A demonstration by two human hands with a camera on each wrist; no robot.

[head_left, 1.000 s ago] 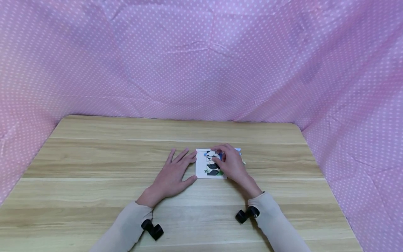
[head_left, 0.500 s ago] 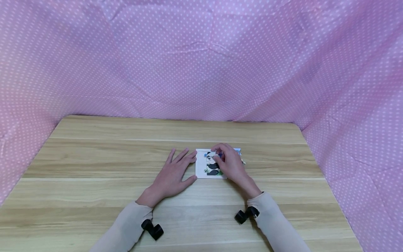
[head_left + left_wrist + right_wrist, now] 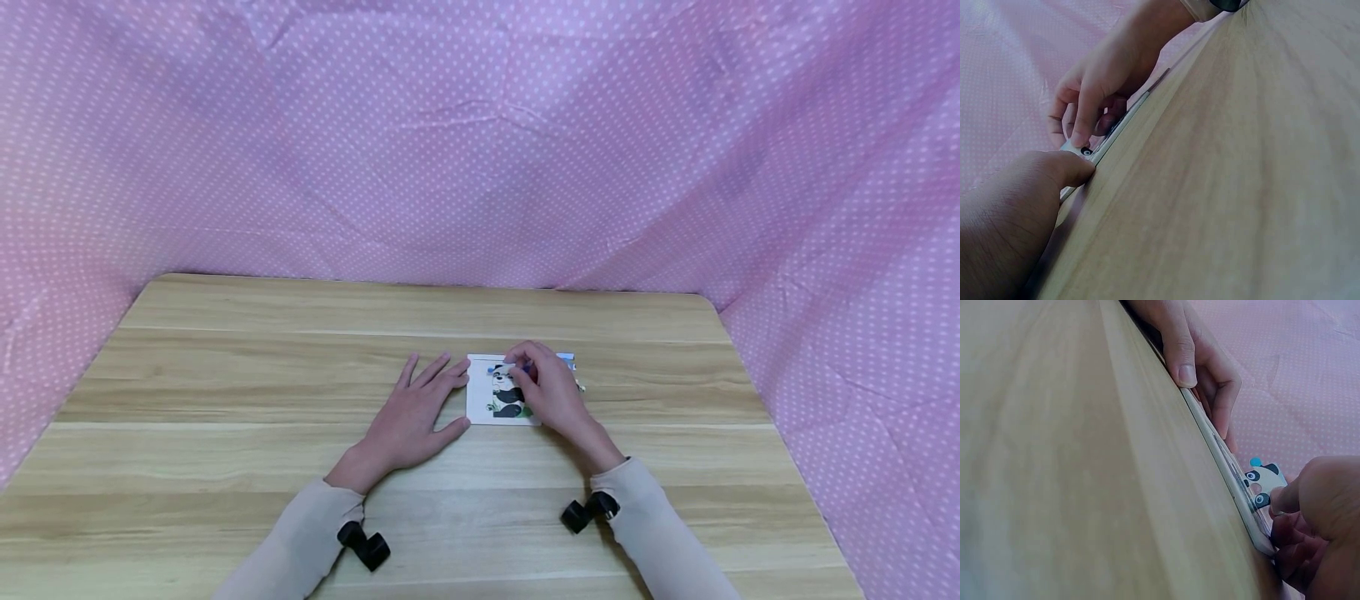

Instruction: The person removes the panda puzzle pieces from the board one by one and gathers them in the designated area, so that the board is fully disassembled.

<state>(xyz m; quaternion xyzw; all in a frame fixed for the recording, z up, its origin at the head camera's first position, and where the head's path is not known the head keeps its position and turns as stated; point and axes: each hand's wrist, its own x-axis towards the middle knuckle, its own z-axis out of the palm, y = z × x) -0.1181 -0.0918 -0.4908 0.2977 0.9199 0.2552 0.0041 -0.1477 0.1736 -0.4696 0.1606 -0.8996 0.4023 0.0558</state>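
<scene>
The right hand (image 3: pixel 551 387) pinched the thin, tilted white-and-black panda-face piece (image 3: pixel 1270 479) over the flat white rectangular puzzle board (image 3: pixel 480 396) while the left hand (image 3: pixel 412 421), fingers spread, touched the board's edge, so uneven pressing could have bent the piece.

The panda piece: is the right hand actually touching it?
Touching. The right wrist view shows the right hand gripping the panda piece at one edge, with no gap between them.
</scene>
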